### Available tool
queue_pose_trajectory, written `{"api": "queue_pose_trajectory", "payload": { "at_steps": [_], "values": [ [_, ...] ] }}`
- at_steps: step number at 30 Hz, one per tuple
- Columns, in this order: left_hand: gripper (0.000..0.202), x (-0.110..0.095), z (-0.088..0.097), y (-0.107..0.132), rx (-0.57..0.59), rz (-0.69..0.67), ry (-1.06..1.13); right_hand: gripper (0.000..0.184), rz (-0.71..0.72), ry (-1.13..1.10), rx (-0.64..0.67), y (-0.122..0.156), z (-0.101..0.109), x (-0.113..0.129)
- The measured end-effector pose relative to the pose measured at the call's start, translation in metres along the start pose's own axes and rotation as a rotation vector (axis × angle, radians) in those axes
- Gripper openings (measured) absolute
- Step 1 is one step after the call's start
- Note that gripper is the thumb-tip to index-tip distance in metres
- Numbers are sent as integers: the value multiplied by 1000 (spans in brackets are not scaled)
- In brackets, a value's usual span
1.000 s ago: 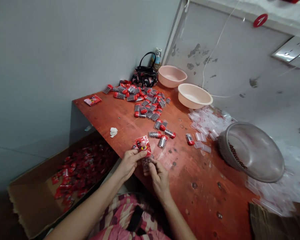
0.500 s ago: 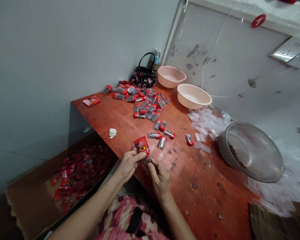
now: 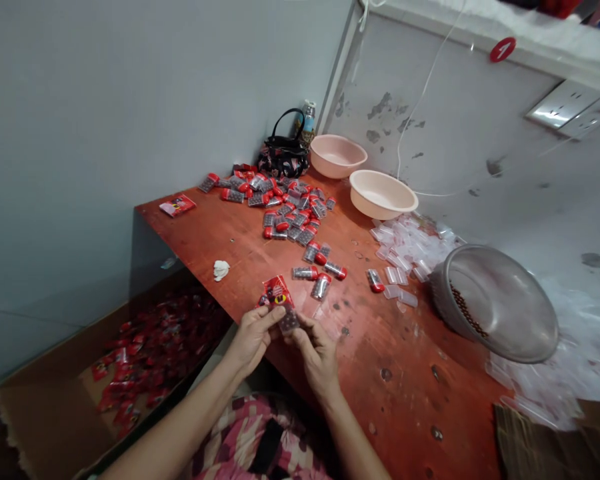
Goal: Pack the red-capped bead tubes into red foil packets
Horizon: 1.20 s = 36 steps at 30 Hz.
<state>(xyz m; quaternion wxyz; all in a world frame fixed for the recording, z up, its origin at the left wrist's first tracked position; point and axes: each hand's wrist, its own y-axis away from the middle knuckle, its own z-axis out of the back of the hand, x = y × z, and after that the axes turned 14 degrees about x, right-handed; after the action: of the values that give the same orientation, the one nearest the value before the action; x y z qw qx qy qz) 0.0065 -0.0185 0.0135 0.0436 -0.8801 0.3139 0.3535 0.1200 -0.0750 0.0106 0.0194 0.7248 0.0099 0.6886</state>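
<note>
While L hand (image 3: pixel 253 337) pinches red card pkt (image 3: pixel 277 293), R hand (image 3: pixel 316 357) pinching clear tube (image 3: pixel 290 322), both above wood table (image 3: pixel 380 347)

Both forearms (image 3: pixel 180 427) are bare all the way to the lower edge of the view, and so are the hands (image 3: pixel 285 343). Over the lap lies a soft patterned garment (image 3: pixel 245 433) in blotchy patches of pink, maroon and cream, with a black strip (image 3: pixel 267 447) running down its middle.
</note>
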Motion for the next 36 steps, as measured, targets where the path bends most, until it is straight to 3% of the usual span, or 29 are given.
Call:
{"api": "queue_pose_trajectory", "payload": {
  "at_steps": [6, 9, 12, 15, 17, 21, 24, 30, 36],
  "values": [
    [12, 2, 5, 18, -4, 82, -15, 13, -44, -102, 19, -8, -7, 2],
    [16, 1, 11, 35, -131, -15, 10, 16, -80, -139, 63, -13, -16, 4],
    [33, -8, 25, 53, -348, -192, 55, 17, -82, -127, 97, -16, -18, 5],
    [49, -14, 39, 61, -470, -170, -125, 15, -80, -92, 84, -16, -12, 1],
    [46, -15, 45, 55, -434, -149, -478, 15, -86, -61, 70, -17, -7, -3],
    [40, -9, 52, 20, -220, -325, -1346, 16, -95, 20, 71, -17, -2, -6],
    [35, -2, 61, -1, -181, -359, -1698, 16, -99, 80, 80, -16, 2, -6],
    [30, 7, 70, -3, -232, -465, -1855, 19, -98, 121, 68, -30, 9, -5],
    [36, 8, 51, 2, -158, -539, -1741, 31, -72, -229, 96, -59, -2, -9]
  ]
}}
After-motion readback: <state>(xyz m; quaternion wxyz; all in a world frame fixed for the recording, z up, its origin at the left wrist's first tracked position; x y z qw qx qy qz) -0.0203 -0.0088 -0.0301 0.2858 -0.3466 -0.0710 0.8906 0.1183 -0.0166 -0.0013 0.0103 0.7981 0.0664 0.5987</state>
